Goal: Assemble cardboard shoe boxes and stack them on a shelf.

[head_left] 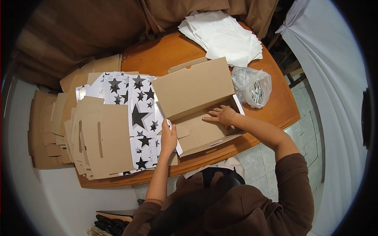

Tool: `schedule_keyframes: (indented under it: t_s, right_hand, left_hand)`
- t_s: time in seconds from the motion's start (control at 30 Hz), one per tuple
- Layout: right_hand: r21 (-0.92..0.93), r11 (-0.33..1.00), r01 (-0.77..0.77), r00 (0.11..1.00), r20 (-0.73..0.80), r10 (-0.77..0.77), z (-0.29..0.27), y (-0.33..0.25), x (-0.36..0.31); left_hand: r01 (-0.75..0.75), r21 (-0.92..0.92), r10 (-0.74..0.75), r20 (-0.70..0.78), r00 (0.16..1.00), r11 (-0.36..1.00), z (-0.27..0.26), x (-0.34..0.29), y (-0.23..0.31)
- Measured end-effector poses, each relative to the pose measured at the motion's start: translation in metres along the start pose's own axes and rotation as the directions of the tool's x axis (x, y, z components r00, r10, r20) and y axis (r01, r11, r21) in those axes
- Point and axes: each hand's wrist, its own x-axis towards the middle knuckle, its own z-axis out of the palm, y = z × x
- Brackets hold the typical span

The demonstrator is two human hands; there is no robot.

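A brown cardboard box [201,131] sits on the table in front of me, its lid [193,88] raised and leaning away at the far side. My left hand [169,135] grips the box's left end wall, thumb at the upper edge. Inside the box, near its right end, my right hand [222,115] has its fingers spread and reaches toward the inner back and bottom; whether the fingertips press on the card, I cannot tell. Flat star-printed cardboard sheets [141,118], white with black stars, lie just left of the box.
Plain brown flat cardboard blanks [112,137] are piled at the left. A stack of white paper sheets [228,37] lies at the far right. Beside the lid stands a clear plastic bag [252,86] with small silvery packets. The wooden table [277,98] has a curved edge near me.
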Motion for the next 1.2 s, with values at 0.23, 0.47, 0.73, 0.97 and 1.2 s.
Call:
schedule_keyframes:
  t_s: [0.23, 0.47, 0.73, 0.97, 1.2]
  right_hand:
    - [0.107, 0.994, -0.036, 0.999, 0.039, 0.032, -0.008, 0.002, 0.005]
    - [0.352, 0.917, 0.187, 0.851, -0.524, 0.027, -0.034, -0.033, 0.02]
    - [0.129, 0.843, 0.522, 0.507, -0.842, -0.186, -0.098, -0.062, 0.029]
    - [0.24, 0.785, 0.571, 0.572, -0.802, -0.171, -0.074, -0.098, -0.022]
    - [-0.231, 0.861, 0.453, 0.379, -0.825, -0.42, -0.045, -0.117, -0.038]
  left_hand:
    - [-0.038, 0.02, 0.039, -0.014, 0.999, 0.999, -0.003, -0.001, -0.003]
    - [0.114, 0.118, -0.138, 0.222, 0.965, 0.986, -0.032, -0.021, 0.018]
    - [0.104, 0.422, -0.218, 0.231, 0.948, 0.9, -0.048, -0.065, 0.055]
    - [0.159, 0.4, -0.251, 0.189, 0.949, 0.903, -0.051, -0.065, 0.051]
    - [0.235, 0.022, -0.233, 0.237, 0.943, 0.972, -0.057, -0.077, 0.033]
